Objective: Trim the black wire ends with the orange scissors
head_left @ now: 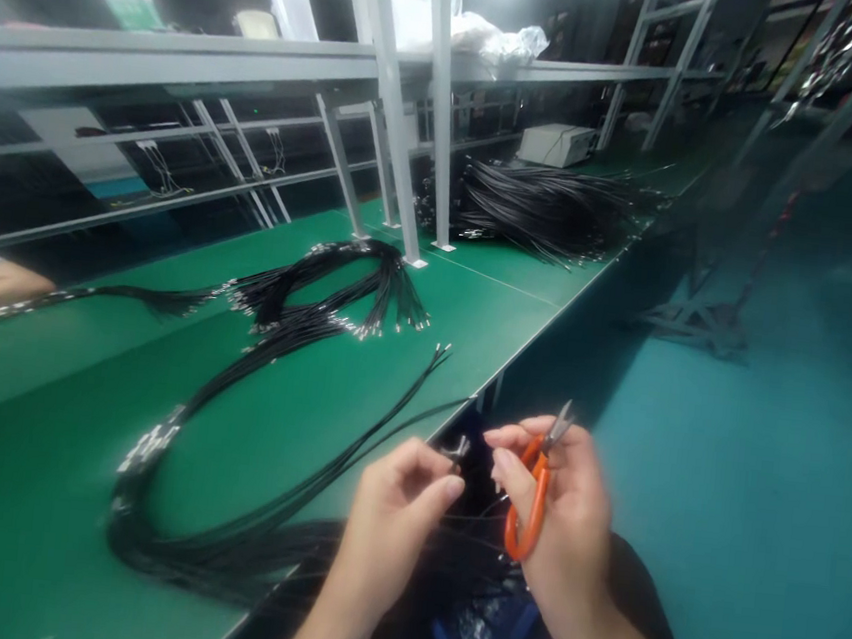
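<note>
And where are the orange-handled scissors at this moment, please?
In the head view, the orange-handled scissors are right of centre, blades up, in the right hand, beside the left hand and past the edge of the green table.

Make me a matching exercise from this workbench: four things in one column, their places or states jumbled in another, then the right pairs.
Things:
1. Scissors
2. Pale box
3. Plastic bag
4. Left hand

Places or states:
A. On the raised shelf
B. Pinching a small piece
C. Orange-handled, in the right hand
D. Behind the large cable pile

Pairs: 1-C, 2-D, 3-A, 4-B
</note>
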The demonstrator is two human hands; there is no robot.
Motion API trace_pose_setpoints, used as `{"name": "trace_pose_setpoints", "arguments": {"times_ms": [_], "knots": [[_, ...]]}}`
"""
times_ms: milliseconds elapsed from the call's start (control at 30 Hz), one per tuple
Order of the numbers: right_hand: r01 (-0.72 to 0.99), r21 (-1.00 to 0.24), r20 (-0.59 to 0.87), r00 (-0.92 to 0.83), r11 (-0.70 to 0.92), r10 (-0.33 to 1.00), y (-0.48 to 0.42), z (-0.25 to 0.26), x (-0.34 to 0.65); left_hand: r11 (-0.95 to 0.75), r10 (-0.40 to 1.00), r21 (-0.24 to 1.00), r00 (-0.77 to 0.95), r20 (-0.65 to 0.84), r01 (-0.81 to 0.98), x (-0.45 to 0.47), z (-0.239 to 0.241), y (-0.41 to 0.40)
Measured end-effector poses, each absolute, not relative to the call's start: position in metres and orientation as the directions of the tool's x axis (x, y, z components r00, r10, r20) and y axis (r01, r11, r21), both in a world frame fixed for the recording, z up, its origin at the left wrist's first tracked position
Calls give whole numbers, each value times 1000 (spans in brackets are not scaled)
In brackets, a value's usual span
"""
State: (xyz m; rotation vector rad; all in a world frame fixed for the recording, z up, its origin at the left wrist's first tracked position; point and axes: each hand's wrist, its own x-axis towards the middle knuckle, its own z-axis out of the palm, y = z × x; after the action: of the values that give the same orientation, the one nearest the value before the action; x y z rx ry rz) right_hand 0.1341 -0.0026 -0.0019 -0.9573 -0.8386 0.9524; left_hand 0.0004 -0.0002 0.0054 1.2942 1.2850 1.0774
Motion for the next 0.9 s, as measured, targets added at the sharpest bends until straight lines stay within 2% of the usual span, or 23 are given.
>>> {"name": "trace_pose_setpoints", "arguments": {"times_ms": [100, 233, 433, 700, 800, 900], "knots": [[-260, -922, 206, 297, 287, 932, -1, 5, 135, 28, 998, 992, 61, -36, 121, 2, 7, -1], [-293, -939, 155, 98, 178, 983, 3, 7, 134, 28, 994, 998, 103, -33, 51, 1, 10, -1], [-145, -972, 165, 144, 186, 976, 0, 3, 132, 90, 987, 996, 136, -85, -28, -5, 6, -1], [1, -967, 255, 93, 256, 962, 1, 1, 133, 85, 986, 996, 146, -79, -34, -5, 6, 0], [95, -943, 328, 126, 318, 936, 1, -2, 132, 96, 985, 994, 150, -89, -43, -5, 6, -1], [283, -847, 497, 125, 449, 859, -2, -9, 132, 105, 983, 992, 160, -93, -64, -3, 5, -2]]}}
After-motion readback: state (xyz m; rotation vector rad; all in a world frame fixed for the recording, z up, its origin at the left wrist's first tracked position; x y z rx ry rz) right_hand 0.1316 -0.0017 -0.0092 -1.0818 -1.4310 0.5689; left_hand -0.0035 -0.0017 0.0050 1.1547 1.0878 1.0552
